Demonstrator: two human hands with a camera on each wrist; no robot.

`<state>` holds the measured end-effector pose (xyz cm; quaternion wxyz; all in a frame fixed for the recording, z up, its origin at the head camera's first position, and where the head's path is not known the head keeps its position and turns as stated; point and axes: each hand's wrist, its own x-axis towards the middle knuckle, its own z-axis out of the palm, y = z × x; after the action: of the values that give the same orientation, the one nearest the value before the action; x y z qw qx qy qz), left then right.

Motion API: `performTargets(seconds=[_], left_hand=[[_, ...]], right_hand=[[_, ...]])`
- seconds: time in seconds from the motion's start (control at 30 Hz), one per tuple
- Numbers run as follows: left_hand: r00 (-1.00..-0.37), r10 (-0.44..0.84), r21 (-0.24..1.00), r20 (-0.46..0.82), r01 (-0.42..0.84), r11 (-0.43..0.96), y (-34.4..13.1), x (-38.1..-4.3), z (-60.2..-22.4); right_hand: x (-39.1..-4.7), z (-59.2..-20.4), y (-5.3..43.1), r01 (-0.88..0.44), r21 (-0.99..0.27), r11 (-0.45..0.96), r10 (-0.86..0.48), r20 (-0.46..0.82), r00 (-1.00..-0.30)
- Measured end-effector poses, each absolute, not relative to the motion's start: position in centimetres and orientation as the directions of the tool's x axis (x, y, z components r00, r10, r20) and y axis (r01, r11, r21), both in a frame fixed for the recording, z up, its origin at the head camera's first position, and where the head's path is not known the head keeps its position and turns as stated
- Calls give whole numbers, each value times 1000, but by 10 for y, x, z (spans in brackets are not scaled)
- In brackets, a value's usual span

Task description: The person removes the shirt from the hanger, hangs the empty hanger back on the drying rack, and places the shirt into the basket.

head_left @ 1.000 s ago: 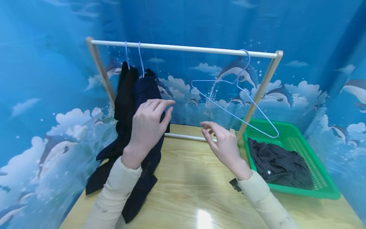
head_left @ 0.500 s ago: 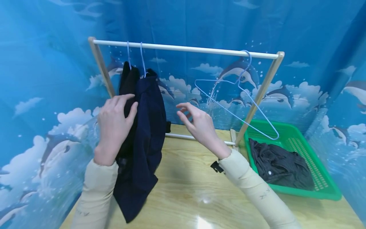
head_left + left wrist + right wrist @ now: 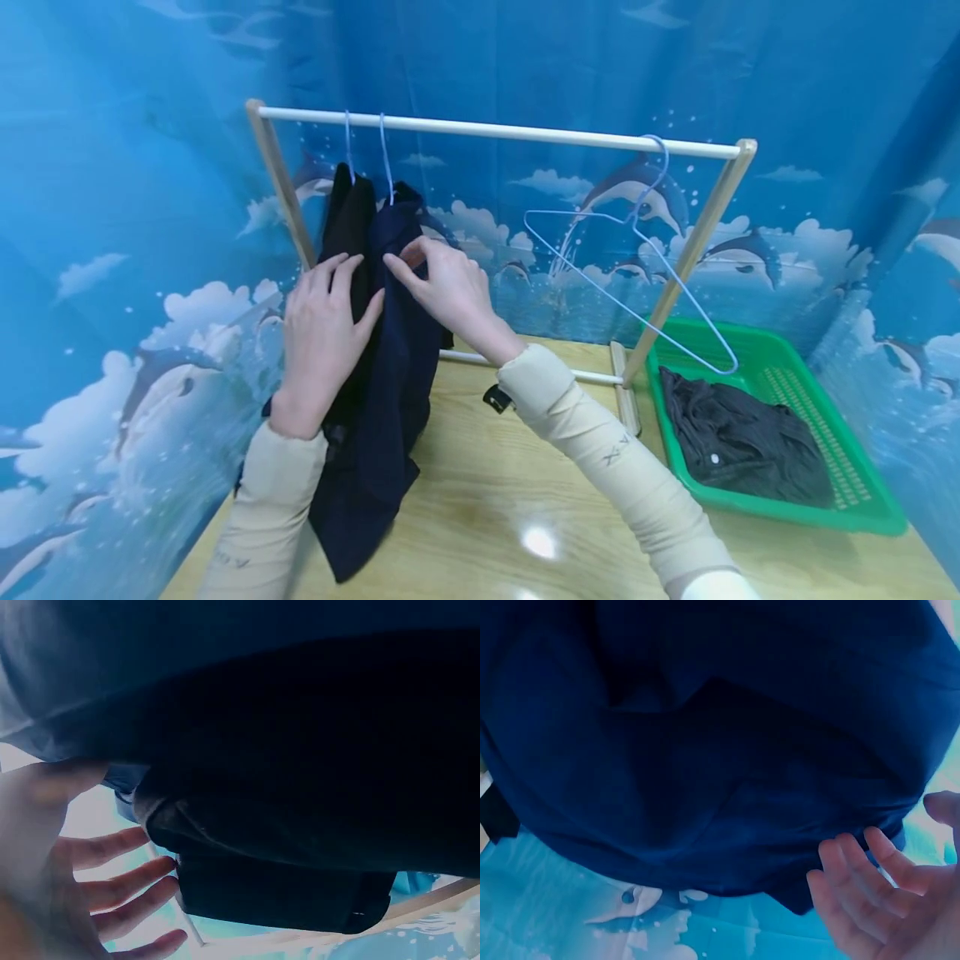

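Two dark garments hang close together at the rack's left end, a black one (image 3: 348, 221) and a navy one (image 3: 401, 367). My left hand (image 3: 318, 342) is beside the black garment, thumb toward the navy cloth. In the left wrist view the fingers of my left hand (image 3: 112, 889) are spread at the edge of the dark cloth (image 3: 300, 772). My right hand (image 3: 453, 287) is at the navy garment's upper right side. The right wrist view shows the fingertips of my right hand (image 3: 885, 900) at the navy fabric (image 3: 705, 772), fingers loosely bent.
The rack's white bar (image 3: 510, 131) also carries a bare blue hanger (image 3: 667, 158) near its right end. A green basket (image 3: 862, 504) with a crumpled dark garment (image 3: 742, 442) stands on the right of the wooden table (image 3: 465, 517). A dolphin-print curtain hangs behind.
My left hand has moved left and down from in front of the navy garment to beside the black one. My right hand has crossed leftward and up to the navy garment.
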<state>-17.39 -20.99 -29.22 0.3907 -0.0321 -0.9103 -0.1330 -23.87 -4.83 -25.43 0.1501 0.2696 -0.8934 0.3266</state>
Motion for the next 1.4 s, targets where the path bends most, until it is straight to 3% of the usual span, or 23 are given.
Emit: performTargets(seconds=[0.33,0.63,1.4], left_hand=[[-690,29,134,724,182,974,-210,-178,-306],[-671,33,153,741,215,965,-213,-178,-313],[-702,3,213,712,220,952,-218,-175,-315]], right_hand=[[-238,-247,-54,-509,-510,694,-348,382,-856],[-239,-251,-36,-454,-585,672,-299,347,-889],[-232,-251,15,-576,-571,585,-254,545,-799]])
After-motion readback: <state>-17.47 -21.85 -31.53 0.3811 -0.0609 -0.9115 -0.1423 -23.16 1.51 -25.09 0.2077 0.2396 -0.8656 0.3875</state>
